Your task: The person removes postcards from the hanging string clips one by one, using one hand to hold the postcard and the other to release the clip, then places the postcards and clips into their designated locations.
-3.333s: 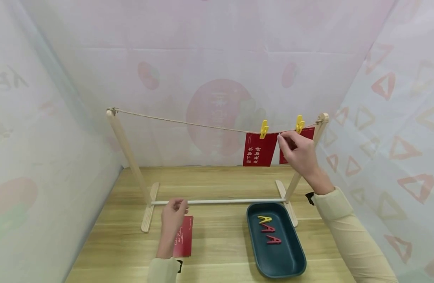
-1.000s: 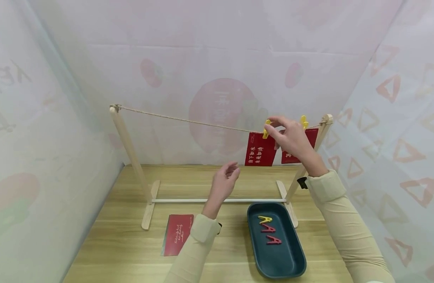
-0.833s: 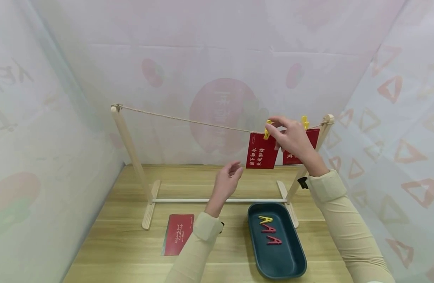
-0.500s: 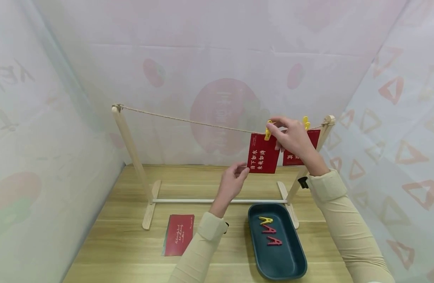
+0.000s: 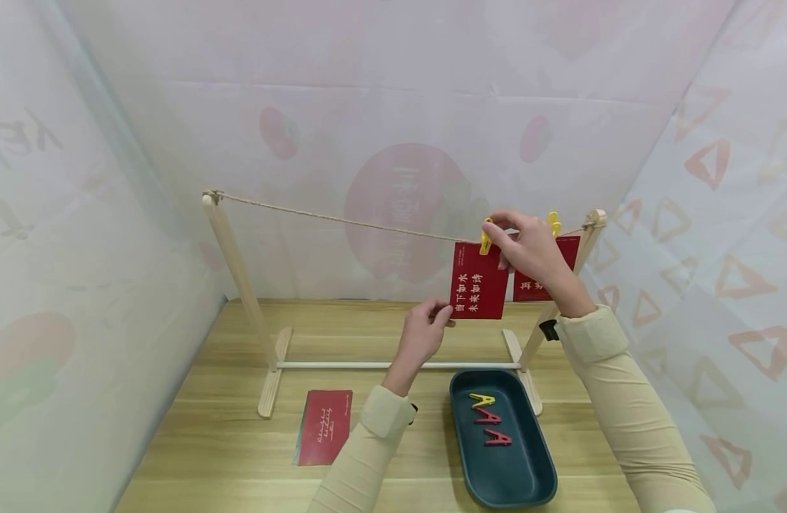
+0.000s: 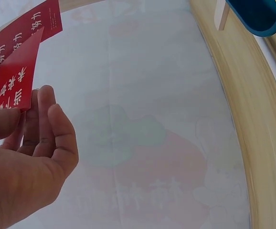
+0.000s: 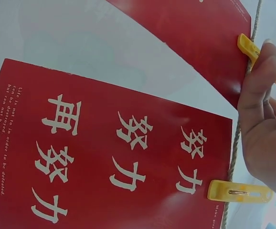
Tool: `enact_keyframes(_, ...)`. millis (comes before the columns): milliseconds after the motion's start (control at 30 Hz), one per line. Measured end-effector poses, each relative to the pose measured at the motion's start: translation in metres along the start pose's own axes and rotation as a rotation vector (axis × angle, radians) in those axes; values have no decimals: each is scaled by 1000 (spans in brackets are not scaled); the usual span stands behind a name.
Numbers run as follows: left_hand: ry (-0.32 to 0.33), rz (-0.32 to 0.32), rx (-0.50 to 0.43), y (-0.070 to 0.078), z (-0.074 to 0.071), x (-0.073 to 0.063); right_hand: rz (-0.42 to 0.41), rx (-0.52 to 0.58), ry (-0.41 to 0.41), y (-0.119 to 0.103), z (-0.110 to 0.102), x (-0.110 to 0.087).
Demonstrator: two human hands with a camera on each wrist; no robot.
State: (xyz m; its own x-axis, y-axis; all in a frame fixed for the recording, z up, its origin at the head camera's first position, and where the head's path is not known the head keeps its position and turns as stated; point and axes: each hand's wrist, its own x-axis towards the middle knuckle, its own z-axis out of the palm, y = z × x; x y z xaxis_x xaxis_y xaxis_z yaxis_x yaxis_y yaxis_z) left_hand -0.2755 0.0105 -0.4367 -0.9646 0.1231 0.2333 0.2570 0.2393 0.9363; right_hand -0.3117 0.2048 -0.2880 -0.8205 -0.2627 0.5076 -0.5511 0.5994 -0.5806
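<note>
The red card (image 5: 480,285) hung on the string (image 5: 342,219) is pinched low by the left hand (image 5: 423,331), its yellow clip (image 5: 486,241) by the right hand (image 5: 531,248); if tugged too strongly, the card could be pulled out.

Light wood-grain table (image 5: 220,449) is carrying a wooden stand (image 5: 235,267), a card stack and a tray. Stand is resting on two flat feet, left foot (image 5: 266,394) and right foot (image 5: 531,392), with a white rod (image 5: 381,365) running low between them. Card stack (image 5: 325,431) is lying nearer the left foot, red card showing on top, bluish edge peeking out along its left side. Dark teal oblong tray (image 5: 505,477) is sitting just beside the right foot, its far end reaching close to the rod; contact there isn't showing clearly.
</note>
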Motion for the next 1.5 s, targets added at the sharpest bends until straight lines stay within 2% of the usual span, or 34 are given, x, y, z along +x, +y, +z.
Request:
enact_keyframes(333, -38, -42, -85, 1, -5, 0, -63, -24, 39, -1, 3, 0)
enact_keyframes(667, -56, -15, -96, 2, -8, 0, -133, -64, 105, 0, 3, 1)
enact_keyframes(1033, -59, -21, -120, 1, -10, 0, -153, 4, 207, -2, 2, 5)
enact_keyframes(1333, -55, -36, -158, -3, -13, -2, -192, 71, 328, -2, 2, 5)
enact_keyframes(1500, -36, -35, -131, -4, -14, -4, -199, 92, 336, -4, 1, 4)
